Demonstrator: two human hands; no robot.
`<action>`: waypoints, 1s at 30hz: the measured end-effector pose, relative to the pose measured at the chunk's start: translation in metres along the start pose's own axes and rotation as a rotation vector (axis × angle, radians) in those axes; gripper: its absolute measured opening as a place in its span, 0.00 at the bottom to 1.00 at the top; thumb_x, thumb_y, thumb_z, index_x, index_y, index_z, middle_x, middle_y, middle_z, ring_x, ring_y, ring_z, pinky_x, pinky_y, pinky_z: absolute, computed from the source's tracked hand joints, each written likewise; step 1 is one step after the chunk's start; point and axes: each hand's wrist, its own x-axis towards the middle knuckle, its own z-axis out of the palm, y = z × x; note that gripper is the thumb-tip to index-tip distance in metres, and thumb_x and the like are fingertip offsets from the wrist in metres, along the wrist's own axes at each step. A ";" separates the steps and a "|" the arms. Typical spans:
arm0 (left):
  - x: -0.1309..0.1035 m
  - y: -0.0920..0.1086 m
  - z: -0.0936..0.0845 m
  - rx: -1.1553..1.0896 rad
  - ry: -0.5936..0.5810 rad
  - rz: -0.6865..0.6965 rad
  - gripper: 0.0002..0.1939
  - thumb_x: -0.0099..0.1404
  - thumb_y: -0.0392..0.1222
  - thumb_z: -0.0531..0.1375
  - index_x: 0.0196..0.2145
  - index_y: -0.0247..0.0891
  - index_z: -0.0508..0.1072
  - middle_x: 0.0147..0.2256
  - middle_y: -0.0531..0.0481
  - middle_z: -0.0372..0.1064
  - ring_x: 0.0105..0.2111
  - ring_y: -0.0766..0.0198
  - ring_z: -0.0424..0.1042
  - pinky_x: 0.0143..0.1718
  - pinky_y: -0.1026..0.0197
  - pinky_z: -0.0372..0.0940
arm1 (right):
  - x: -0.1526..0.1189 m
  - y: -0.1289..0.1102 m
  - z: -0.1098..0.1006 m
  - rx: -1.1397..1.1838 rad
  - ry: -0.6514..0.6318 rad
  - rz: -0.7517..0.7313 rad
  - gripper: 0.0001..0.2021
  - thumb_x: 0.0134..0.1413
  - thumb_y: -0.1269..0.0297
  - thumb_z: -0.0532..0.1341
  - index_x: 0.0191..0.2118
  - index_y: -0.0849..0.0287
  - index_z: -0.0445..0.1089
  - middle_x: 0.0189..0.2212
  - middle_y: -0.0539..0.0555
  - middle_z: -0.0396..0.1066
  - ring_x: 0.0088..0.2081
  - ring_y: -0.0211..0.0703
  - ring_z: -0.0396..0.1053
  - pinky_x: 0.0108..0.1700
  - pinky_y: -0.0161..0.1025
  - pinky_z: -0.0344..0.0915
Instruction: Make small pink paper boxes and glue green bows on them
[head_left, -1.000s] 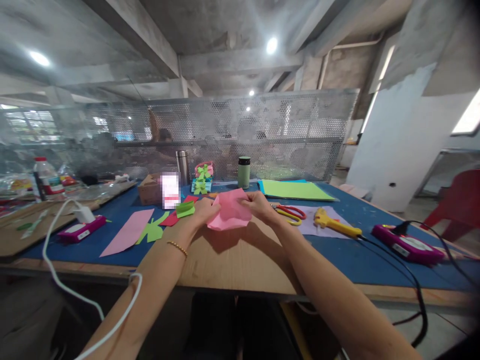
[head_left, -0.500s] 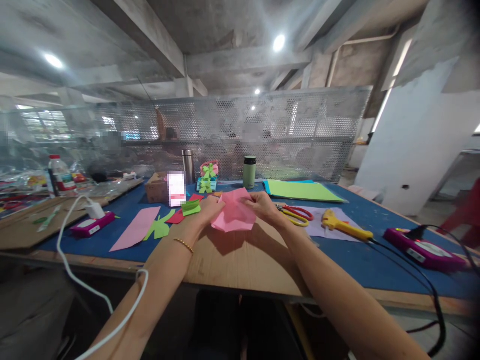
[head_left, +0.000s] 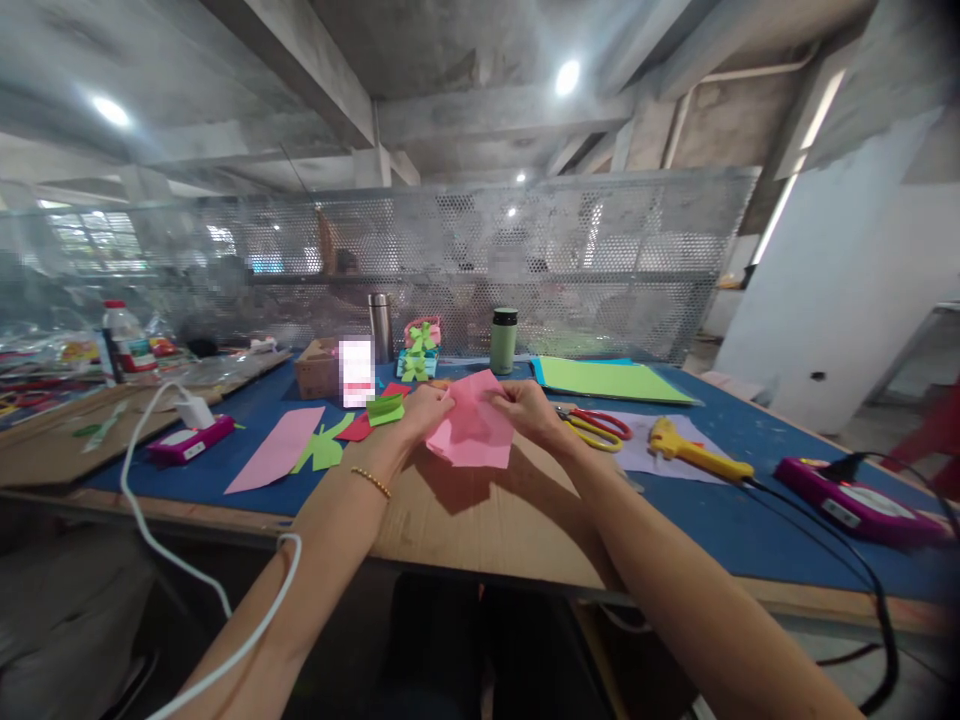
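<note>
A creased pink paper is held up between my hands, above a brown cardboard sheet on which its shadow falls. My left hand pinches its left edge; my right hand pinches the upper right edge. Left of my left hand lie a folded green paper, red paper pieces, a cut green shape and a flat pink sheet. Scissors with red and yellow handles rest just right of my right hand.
A yellow glue gun lies on pale purple paper, its black cable running to a purple power strip. Behind stand a green bottle, a steel flask and a cardboard box. A white cable crosses my left forearm.
The pink paper's lower edge has shifted and its folds look slightly different. Both hands still pinch it. The whole view has moved slightly.
</note>
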 end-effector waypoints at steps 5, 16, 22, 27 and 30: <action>0.008 -0.003 -0.007 0.096 0.179 -0.011 0.19 0.65 0.43 0.53 0.18 0.39 0.65 0.19 0.51 0.61 0.26 0.62 0.63 0.26 0.61 0.48 | -0.004 -0.007 -0.002 0.041 -0.056 0.157 0.17 0.52 0.50 0.62 0.35 0.61 0.73 0.26 0.52 0.71 0.22 0.38 0.67 0.21 0.32 0.63; 0.013 -0.006 -0.005 0.214 0.285 -0.069 0.19 0.68 0.46 0.52 0.25 0.37 0.76 0.25 0.45 0.72 0.28 0.60 0.67 0.28 0.60 0.51 | -0.009 -0.003 0.003 -0.015 -0.179 0.307 0.17 0.52 0.55 0.65 0.20 0.61 0.67 0.13 0.52 0.68 0.15 0.35 0.63 0.16 0.30 0.55; 0.017 -0.011 -0.007 0.237 0.283 -0.090 0.18 0.67 0.43 0.52 0.28 0.35 0.78 0.27 0.43 0.74 0.30 0.59 0.69 0.29 0.60 0.53 | -0.001 -0.007 -0.014 -0.119 -0.044 0.144 0.27 0.49 0.41 0.62 0.15 0.60 0.65 0.10 0.44 0.51 0.16 0.30 0.46 0.19 0.34 0.40; 0.022 -0.020 -0.008 0.241 0.281 -0.116 0.17 0.66 0.42 0.52 0.29 0.35 0.78 0.27 0.44 0.74 0.30 0.59 0.70 0.28 0.60 0.52 | 0.000 -0.025 -0.053 0.162 0.282 -0.001 0.20 0.50 0.46 0.64 0.23 0.60 0.72 0.12 0.43 0.48 0.17 0.31 0.44 0.20 0.35 0.40; 0.023 -0.021 -0.008 0.246 0.276 -0.121 0.17 0.66 0.42 0.52 0.28 0.35 0.78 0.27 0.44 0.73 0.29 0.59 0.70 0.27 0.60 0.51 | -0.004 -0.028 -0.079 0.414 0.428 -0.087 0.15 0.52 0.50 0.64 0.29 0.58 0.72 0.14 0.43 0.51 0.16 0.31 0.47 0.18 0.33 0.45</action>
